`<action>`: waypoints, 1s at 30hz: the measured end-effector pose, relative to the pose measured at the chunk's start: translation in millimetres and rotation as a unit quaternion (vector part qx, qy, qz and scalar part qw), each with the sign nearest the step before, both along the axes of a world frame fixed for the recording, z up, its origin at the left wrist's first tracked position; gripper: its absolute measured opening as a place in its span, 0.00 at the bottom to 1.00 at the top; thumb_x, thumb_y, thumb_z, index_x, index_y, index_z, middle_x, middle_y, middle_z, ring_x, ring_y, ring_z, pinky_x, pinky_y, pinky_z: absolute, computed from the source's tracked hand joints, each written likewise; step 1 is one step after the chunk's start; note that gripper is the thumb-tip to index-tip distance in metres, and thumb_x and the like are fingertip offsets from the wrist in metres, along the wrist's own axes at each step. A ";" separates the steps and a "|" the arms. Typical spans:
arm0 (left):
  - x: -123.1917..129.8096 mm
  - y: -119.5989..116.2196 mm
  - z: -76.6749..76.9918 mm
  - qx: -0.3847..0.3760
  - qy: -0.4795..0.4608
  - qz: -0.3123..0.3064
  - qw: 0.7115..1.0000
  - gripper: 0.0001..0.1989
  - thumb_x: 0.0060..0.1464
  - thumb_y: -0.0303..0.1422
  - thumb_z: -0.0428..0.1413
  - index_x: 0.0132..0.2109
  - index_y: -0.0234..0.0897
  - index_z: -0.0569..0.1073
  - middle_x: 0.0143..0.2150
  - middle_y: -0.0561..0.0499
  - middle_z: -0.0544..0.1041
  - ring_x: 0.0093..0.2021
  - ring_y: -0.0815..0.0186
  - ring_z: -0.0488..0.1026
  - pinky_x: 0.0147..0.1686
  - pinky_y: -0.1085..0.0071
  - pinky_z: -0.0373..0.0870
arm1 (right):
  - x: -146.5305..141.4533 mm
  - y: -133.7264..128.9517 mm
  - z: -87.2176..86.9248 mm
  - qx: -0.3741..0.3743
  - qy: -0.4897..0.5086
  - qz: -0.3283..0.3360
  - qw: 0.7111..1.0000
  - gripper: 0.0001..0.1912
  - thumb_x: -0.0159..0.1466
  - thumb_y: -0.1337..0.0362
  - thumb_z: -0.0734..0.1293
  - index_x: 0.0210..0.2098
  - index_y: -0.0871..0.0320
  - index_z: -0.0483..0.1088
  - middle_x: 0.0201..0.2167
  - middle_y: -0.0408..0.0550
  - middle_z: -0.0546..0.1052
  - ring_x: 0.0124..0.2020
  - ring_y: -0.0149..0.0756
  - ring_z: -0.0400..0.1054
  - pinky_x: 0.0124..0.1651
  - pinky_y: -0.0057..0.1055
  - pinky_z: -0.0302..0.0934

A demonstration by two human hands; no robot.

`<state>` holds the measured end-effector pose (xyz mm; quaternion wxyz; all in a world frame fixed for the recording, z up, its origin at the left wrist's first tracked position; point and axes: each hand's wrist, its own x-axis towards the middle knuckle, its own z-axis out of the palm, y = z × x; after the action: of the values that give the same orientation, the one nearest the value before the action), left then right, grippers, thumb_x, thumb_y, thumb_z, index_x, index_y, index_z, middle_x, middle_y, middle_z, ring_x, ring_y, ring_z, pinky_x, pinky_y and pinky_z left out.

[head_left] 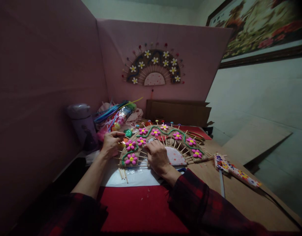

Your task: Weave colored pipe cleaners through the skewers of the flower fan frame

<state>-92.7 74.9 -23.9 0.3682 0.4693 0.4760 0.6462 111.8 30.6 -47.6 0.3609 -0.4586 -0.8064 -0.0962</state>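
A half-round fan (151,131) wound with brown twine lies in front of me. Pink flowers with yellow centres and a wavy green cord decorate it, and thin wooden sticks radiate from a white dotted half-disc (175,156). My left hand (111,144) is at the fan's left outer edge, fingertips pinched; what they hold is too small to make out. Over the inner sticks, left of the half-disc, my right hand (158,156) is closed, its fingertips together and their contents hidden. Several loose wooden sticks (123,175) lie below the fan's left end.
A flowered glue gun (235,170) with a black cord lies at right. Behind at left stand a purple bottle (83,127) and a pile of colourful craft materials (119,114). Folded cardboard (177,111) stands behind the fan. A similar white-flowered fan (153,67) hangs on the pink panel.
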 end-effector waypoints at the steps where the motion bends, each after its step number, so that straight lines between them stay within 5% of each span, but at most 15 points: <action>1: 0.6 -0.5 0.5 0.002 0.000 0.000 1.000 0.10 0.25 0.26 0.62 0.24 0.31 0.76 0.20 0.50 0.75 0.20 0.70 0.68 0.21 0.75 0.62 | 0.0 -0.3 0.3 -0.003 0.000 0.001 1.000 0.07 0.59 0.73 0.60 0.30 0.58 0.69 0.30 0.47 0.71 0.36 0.37 0.59 0.38 0.31 0.51; 13: 2.5 -4.8 2.9 0.012 0.012 0.011 1.000 0.20 0.29 0.32 0.63 0.36 0.30 0.76 0.23 0.52 0.73 0.19 0.72 0.66 0.17 0.76 0.59 | 0.3 -0.9 1.2 -0.008 0.013 -0.001 1.000 0.06 0.59 0.71 0.61 0.31 0.58 0.69 0.31 0.48 0.72 0.36 0.38 0.60 0.39 0.31 0.51; 21: 2.6 -4.7 2.2 -0.001 0.028 0.053 0.998 0.12 0.28 0.33 0.63 0.26 0.31 0.75 0.17 0.53 0.72 0.16 0.72 0.64 0.16 0.76 0.58 | 0.8 -0.8 1.7 -0.004 0.007 -0.004 1.000 0.06 0.59 0.71 0.62 0.32 0.58 0.70 0.31 0.48 0.72 0.36 0.37 0.60 0.39 0.31 0.51; 30: 6.3 -5.2 -1.5 -0.003 0.056 0.071 0.996 0.09 0.31 0.31 0.60 0.26 0.32 0.78 0.19 0.50 0.75 0.18 0.69 0.67 0.16 0.76 0.58 | 0.5 0.7 -0.4 0.001 0.008 -0.007 1.000 0.06 0.59 0.71 0.61 0.32 0.58 0.70 0.31 0.48 0.72 0.37 0.37 0.60 0.39 0.32 0.51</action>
<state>-86.4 69.7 -25.4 0.2957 0.4689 0.5303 0.6414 112.3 31.2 -48.0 0.3670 -0.4643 -0.8003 -0.0962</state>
